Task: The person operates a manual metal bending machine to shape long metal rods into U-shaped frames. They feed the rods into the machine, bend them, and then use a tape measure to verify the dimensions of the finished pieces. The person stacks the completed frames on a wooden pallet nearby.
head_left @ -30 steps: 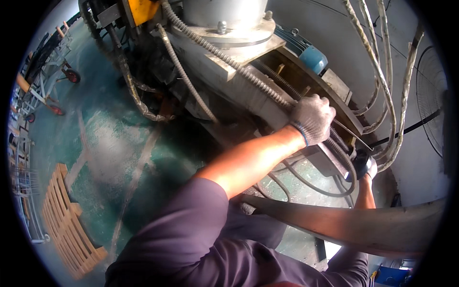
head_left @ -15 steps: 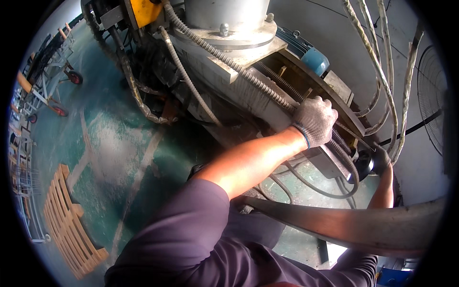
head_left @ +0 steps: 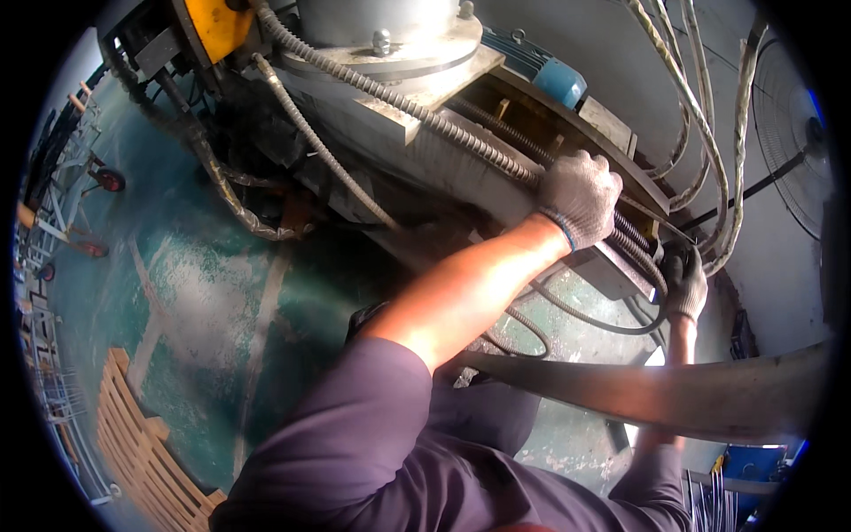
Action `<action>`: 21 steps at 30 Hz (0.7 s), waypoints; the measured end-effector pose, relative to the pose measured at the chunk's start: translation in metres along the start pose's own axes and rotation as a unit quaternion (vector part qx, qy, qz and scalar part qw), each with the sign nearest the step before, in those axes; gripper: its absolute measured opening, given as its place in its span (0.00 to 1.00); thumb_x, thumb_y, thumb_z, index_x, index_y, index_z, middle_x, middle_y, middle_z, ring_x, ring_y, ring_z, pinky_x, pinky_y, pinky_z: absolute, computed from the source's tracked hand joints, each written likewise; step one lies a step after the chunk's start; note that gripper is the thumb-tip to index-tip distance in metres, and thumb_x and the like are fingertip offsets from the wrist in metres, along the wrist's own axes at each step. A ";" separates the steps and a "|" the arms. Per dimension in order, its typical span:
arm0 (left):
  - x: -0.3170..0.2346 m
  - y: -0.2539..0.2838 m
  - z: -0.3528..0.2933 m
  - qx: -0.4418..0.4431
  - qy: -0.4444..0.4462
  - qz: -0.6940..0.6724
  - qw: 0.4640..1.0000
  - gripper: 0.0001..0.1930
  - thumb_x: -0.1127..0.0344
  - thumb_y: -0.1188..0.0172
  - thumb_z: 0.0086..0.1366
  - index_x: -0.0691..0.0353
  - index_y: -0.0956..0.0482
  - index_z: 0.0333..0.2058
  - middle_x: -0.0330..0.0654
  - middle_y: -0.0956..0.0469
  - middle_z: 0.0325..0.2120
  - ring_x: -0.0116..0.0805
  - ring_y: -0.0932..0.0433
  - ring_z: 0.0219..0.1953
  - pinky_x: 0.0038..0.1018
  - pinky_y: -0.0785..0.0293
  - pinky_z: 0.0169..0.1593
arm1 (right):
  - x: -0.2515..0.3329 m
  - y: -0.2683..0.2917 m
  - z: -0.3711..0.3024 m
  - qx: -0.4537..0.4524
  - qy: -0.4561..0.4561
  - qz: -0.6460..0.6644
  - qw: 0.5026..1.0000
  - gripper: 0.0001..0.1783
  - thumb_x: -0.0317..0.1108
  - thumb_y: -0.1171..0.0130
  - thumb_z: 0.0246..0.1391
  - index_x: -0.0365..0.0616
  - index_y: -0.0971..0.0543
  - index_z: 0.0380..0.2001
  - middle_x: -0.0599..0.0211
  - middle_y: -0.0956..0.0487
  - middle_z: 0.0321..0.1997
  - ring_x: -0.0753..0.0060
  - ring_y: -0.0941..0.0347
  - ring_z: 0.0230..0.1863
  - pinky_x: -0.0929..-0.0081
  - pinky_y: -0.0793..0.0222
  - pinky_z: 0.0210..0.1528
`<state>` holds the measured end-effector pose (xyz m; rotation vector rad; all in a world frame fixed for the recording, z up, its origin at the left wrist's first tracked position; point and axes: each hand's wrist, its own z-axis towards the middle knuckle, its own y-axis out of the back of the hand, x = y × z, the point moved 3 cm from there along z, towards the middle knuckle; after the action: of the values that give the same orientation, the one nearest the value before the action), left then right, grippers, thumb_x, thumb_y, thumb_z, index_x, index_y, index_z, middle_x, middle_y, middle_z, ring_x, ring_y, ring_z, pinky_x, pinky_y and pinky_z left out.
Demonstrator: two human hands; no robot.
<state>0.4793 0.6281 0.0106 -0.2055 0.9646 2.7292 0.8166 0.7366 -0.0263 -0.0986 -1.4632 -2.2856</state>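
My left hand [head_left: 581, 202], in a pale knit glove, is closed in a fist around a ribbed metal conduit [head_left: 425, 115]. This conduit runs down from the upper left along the side of a grey machine base [head_left: 443, 164]. My right hand [head_left: 686, 285], gloved with dark fingers, is at the far right end of the base. Its fingers are curled beside the bend of a conduit [head_left: 651, 282]; what they grip is hidden in shadow. A dark ribbed hose [head_left: 631, 235] passes between my two hands.
A broad curved metal bar [head_left: 656, 397] crosses above my right forearm. Wrapped cables [head_left: 709, 115] hang at the upper right before a large fan [head_left: 789, 142]. A blue motor [head_left: 560, 84] sits behind the base. A wooden pallet [head_left: 142, 434] lies on the green floor at left.
My right hand has moved up and left against the machine's end, and the black round part beside it is no longer visible. My left hand keeps its grip. The whole view has shifted slightly.
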 end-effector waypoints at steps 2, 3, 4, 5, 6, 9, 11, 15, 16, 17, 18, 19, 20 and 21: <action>-0.008 -0.003 0.002 0.005 -0.009 -0.015 1.000 0.07 0.60 0.33 0.57 0.54 0.12 0.30 0.45 0.16 0.33 0.46 0.15 0.41 0.43 0.17 0.43 | -0.016 0.007 -0.044 -0.073 -0.049 -0.022 0.996 0.33 0.55 0.48 0.79 0.50 0.27 0.77 0.36 0.15 0.60 0.32 0.17 0.59 0.45 0.23 0.61; -0.007 -0.003 0.004 0.005 -0.012 -0.016 1.000 0.07 0.60 0.33 0.57 0.54 0.12 0.30 0.45 0.16 0.32 0.46 0.15 0.40 0.43 0.17 0.42 | -0.010 0.011 -0.057 -0.076 -0.071 0.007 0.995 0.32 0.54 0.48 0.79 0.50 0.26 0.76 0.37 0.14 0.60 0.34 0.17 0.60 0.47 0.23 0.62; -0.009 -0.002 0.003 -0.005 -0.015 -0.023 1.000 0.06 0.60 0.33 0.56 0.54 0.12 0.29 0.44 0.16 0.32 0.46 0.16 0.39 0.44 0.17 0.41 | -0.013 0.017 -0.064 -0.058 -0.084 0.032 0.994 0.32 0.55 0.48 0.79 0.49 0.25 0.75 0.39 0.14 0.60 0.35 0.16 0.60 0.48 0.23 0.63; -0.009 -0.004 0.003 0.001 -0.015 -0.019 1.000 0.06 0.60 0.33 0.56 0.53 0.13 0.29 0.43 0.17 0.31 0.46 0.16 0.39 0.43 0.18 0.41 | -0.019 0.024 -0.065 -0.039 -0.088 0.050 0.994 0.30 0.54 0.47 0.78 0.48 0.23 0.73 0.39 0.13 0.59 0.35 0.16 0.59 0.49 0.22 0.62; -0.009 -0.005 0.002 -0.004 -0.018 -0.029 0.999 0.06 0.60 0.33 0.56 0.53 0.12 0.29 0.43 0.16 0.32 0.46 0.16 0.40 0.43 0.18 0.41 | -0.028 0.030 -0.055 0.008 -0.098 0.060 0.993 0.29 0.53 0.46 0.78 0.46 0.21 0.70 0.39 0.13 0.58 0.35 0.15 0.58 0.49 0.22 0.61; -0.005 -0.004 0.000 0.015 -0.009 -0.025 1.000 0.06 0.61 0.33 0.57 0.53 0.12 0.30 0.43 0.15 0.33 0.46 0.15 0.41 0.43 0.17 0.42 | -0.045 0.033 0.017 0.176 -0.152 0.087 0.969 0.26 0.49 0.43 0.76 0.43 0.15 0.63 0.40 0.12 0.54 0.36 0.14 0.55 0.52 0.20 0.59; -0.009 -0.003 0.004 0.021 -0.011 -0.027 0.999 0.06 0.61 0.33 0.57 0.53 0.11 0.30 0.43 0.15 0.34 0.46 0.15 0.41 0.43 0.17 0.43 | -0.054 0.017 0.066 0.262 -0.169 0.122 0.942 0.26 0.51 0.43 0.76 0.42 0.15 0.61 0.40 0.12 0.54 0.35 0.14 0.55 0.51 0.20 0.58; -0.010 -0.006 0.004 0.018 -0.016 -0.024 0.999 0.06 0.61 0.34 0.58 0.53 0.11 0.31 0.44 0.15 0.34 0.47 0.15 0.42 0.43 0.17 0.44 | -0.057 -0.027 0.121 0.340 -0.251 0.174 0.889 0.27 0.54 0.44 0.75 0.40 0.14 0.56 0.38 0.12 0.52 0.33 0.14 0.55 0.49 0.19 0.57; -0.009 -0.004 0.006 0.019 -0.015 -0.017 1.000 0.06 0.61 0.34 0.58 0.53 0.11 0.31 0.45 0.15 0.34 0.47 0.15 0.42 0.43 0.17 0.44 | -0.056 -0.032 0.125 0.345 -0.256 0.172 0.886 0.28 0.55 0.44 0.75 0.40 0.14 0.55 0.37 0.12 0.52 0.32 0.14 0.55 0.49 0.19 0.57; -0.009 -0.001 0.003 0.023 -0.013 -0.012 1.000 0.07 0.61 0.34 0.59 0.53 0.11 0.32 0.45 0.15 0.34 0.47 0.15 0.42 0.43 0.17 0.44 | -0.056 -0.034 0.127 0.346 -0.258 0.166 0.887 0.28 0.55 0.44 0.75 0.40 0.13 0.54 0.37 0.12 0.52 0.32 0.14 0.55 0.48 0.19 0.57; -0.008 0.002 0.003 0.023 -0.012 -0.011 1.000 0.06 0.61 0.34 0.59 0.54 0.11 0.31 0.45 0.15 0.34 0.47 0.15 0.42 0.44 0.17 0.43 | -0.057 -0.034 0.126 0.344 -0.255 0.154 0.890 0.29 0.56 0.45 0.75 0.39 0.13 0.53 0.36 0.12 0.51 0.32 0.14 0.55 0.48 0.19 0.56; -0.007 0.005 0.005 0.023 -0.012 -0.012 1.000 0.06 0.61 0.34 0.59 0.54 0.12 0.31 0.45 0.15 0.34 0.47 0.15 0.42 0.44 0.17 0.43 | -0.056 -0.034 0.128 0.336 -0.251 0.139 0.897 0.30 0.57 0.45 0.75 0.39 0.13 0.52 0.36 0.12 0.51 0.31 0.14 0.55 0.47 0.19 0.56; -0.006 0.000 0.003 0.009 -0.015 -0.025 1.000 0.06 0.61 0.34 0.59 0.54 0.12 0.31 0.46 0.16 0.34 0.47 0.15 0.41 0.44 0.17 0.41 | -0.060 -0.034 0.125 0.324 -0.242 0.110 0.908 0.30 0.58 0.45 0.74 0.38 0.12 0.51 0.36 0.12 0.51 0.31 0.14 0.55 0.47 0.19 0.56; -0.006 -0.001 0.005 0.008 -0.017 -0.033 0.999 0.06 0.61 0.34 0.59 0.54 0.12 0.30 0.46 0.16 0.34 0.48 0.15 0.41 0.44 0.17 0.41 | -0.063 -0.028 0.122 0.301 -0.227 0.070 0.924 0.31 0.58 0.45 0.74 0.38 0.12 0.50 0.35 0.12 0.50 0.30 0.14 0.55 0.46 0.19 0.56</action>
<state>0.4850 0.6310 0.0154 -0.1848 0.9525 2.6554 0.8429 0.8734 -0.0134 -0.5555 -2.2467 -1.6667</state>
